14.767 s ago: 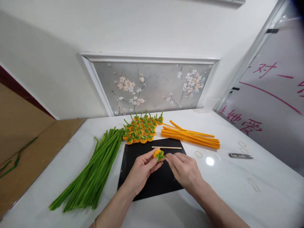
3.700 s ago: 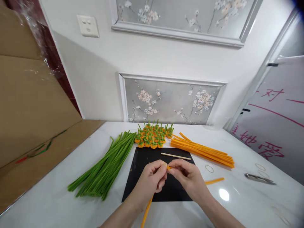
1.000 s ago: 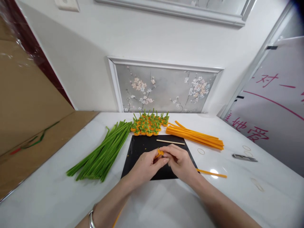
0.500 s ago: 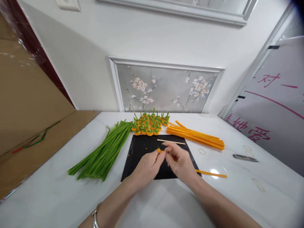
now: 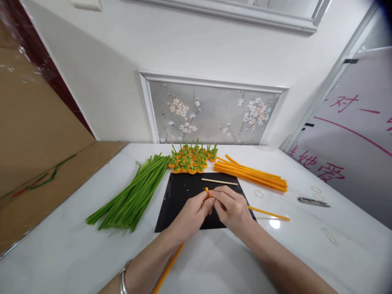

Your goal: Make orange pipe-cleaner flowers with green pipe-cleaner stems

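I count two hands (image 5: 190,211) — one black mat (image 5: 177,200), one pale stick (image 5: 219,181), one snips (image 5: 314,202), one green bundle (image 5: 131,196), one orange bundle (image 5: 251,176) — at least four thin loops (image 5: 259,190).

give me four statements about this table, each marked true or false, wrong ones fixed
1. The left hand and right hand meet at a small fuzzy orange piece. True.
2. The fuzzy green stem bundle lies right of the black rectangular mat. False: the bundle lies left of the mat.
3. The silver metal snips lie on the white marbled table. True.
4. The thin pale wooden stick is in the left hand. False: the stick lies on the mat.
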Demonstrator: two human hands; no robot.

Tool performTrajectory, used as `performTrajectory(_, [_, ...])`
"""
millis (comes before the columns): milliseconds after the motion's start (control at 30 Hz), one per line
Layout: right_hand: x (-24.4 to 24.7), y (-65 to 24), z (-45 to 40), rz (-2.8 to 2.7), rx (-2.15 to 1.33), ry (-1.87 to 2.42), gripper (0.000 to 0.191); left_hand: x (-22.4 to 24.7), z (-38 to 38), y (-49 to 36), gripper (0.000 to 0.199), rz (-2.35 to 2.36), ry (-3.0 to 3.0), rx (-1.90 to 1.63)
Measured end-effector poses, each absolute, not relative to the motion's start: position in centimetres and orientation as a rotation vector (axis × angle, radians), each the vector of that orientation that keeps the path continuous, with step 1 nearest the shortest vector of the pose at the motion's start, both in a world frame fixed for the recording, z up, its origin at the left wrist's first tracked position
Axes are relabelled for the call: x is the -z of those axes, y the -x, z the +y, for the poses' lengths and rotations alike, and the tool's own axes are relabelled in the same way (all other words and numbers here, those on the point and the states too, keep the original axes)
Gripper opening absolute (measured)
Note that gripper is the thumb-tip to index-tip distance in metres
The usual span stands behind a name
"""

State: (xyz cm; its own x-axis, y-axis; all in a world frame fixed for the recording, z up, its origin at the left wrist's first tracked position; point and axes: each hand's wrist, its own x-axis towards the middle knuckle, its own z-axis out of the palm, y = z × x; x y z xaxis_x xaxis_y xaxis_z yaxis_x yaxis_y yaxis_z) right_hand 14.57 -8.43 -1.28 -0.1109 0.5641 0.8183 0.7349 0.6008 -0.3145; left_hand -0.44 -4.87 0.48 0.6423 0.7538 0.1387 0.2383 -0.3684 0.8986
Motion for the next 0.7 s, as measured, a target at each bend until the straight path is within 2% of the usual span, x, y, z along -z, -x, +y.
performTrajectory(300, [0.5, -15.2, -8.7, -1.978, 0.414, 1.068, 0.024, -0.3, -4.3, 0.6, 0.038, 0.687, -1.745, -0.58])
performTrajectory(467, [0.6, -15.5, -8.5, -1.982, 0.173, 1.083, 0.028, 0.1, -4.1, 0.8, 0.033, 0.728, -1.766, -0.612])
performTrajectory(567, [0.4, -15.7, -8.5, -2.009, 0.002, 1.094, 0.038, -0.5, -4.1, 1.1, 0.027, 0.777, -1.777, -0.576])
performTrajectory(700, [0.1, -15.9, -8.5, -2.143, -0.017, 1.123, 0.043, -1.3, -4.1, 1.5, 0.021, 0.834, -1.888, -0.539])
